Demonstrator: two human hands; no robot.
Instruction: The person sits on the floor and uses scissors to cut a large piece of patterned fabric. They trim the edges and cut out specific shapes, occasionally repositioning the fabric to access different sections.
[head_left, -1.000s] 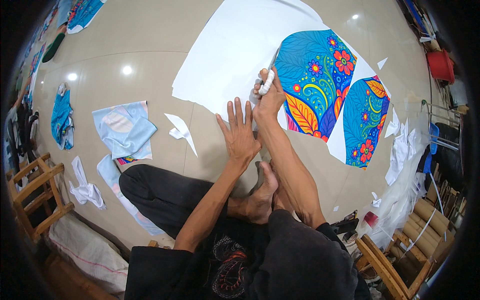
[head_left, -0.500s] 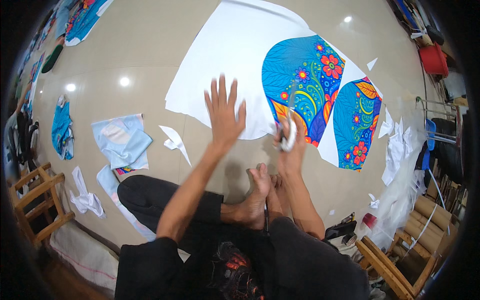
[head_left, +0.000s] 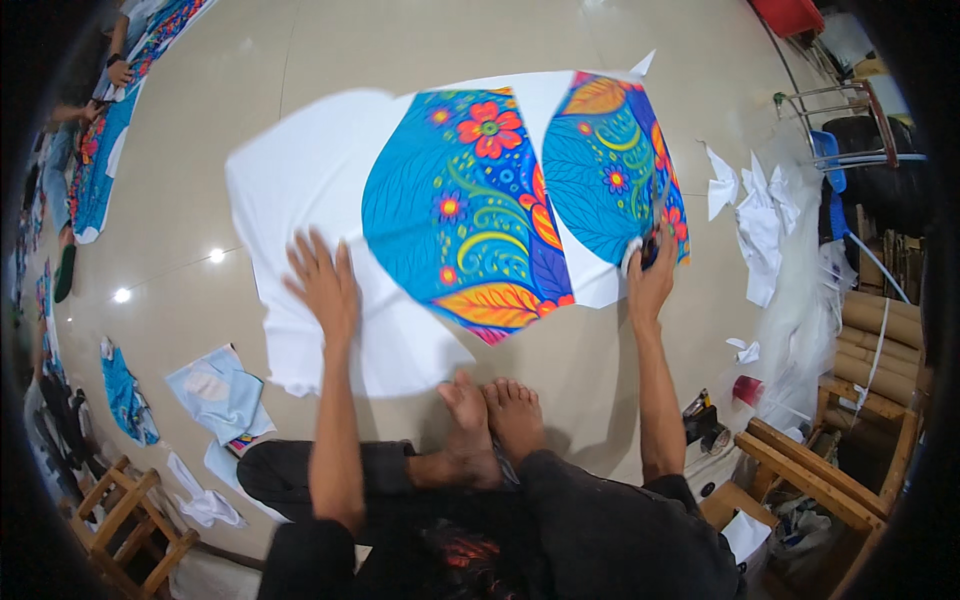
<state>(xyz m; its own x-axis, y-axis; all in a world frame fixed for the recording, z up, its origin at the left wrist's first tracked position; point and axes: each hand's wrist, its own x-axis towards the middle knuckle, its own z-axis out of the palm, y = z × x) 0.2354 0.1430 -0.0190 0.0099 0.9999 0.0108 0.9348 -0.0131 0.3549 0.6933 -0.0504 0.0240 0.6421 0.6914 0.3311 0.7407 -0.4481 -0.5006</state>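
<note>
A large white fabric sheet [head_left: 300, 150] is spread on the floor in front of me, wrinkled at its left side. Two printed floral panels are on it: a large teal panel [head_left: 410, 210] in the middle and a smaller teal panel [head_left: 575, 195] to its right. My left hand [head_left: 325, 280] lies with fingers spread on the white part. My right hand [head_left: 652, 275] grips scissors [head_left: 634, 256] with a pale handle, their blades pointing away over the lower right of the smaller panel. Whether the blades are parted I cannot tell.
White fabric scraps [head_left: 765, 225] lie at the right beside clear plastic. Folded pale blue cloth [head_left: 215, 395] and a wooden stool [head_left: 125, 530] are at the left. A wooden frame [head_left: 810, 470] stands at lower right. Another person's hand [head_left: 120, 72] rests near printed cloth at far left.
The sheet has shifted left and turned, its printed panels now nearer the middle. My left hand has moved left and down onto it; my right hand has carried the scissors right, to the smaller panel.
</note>
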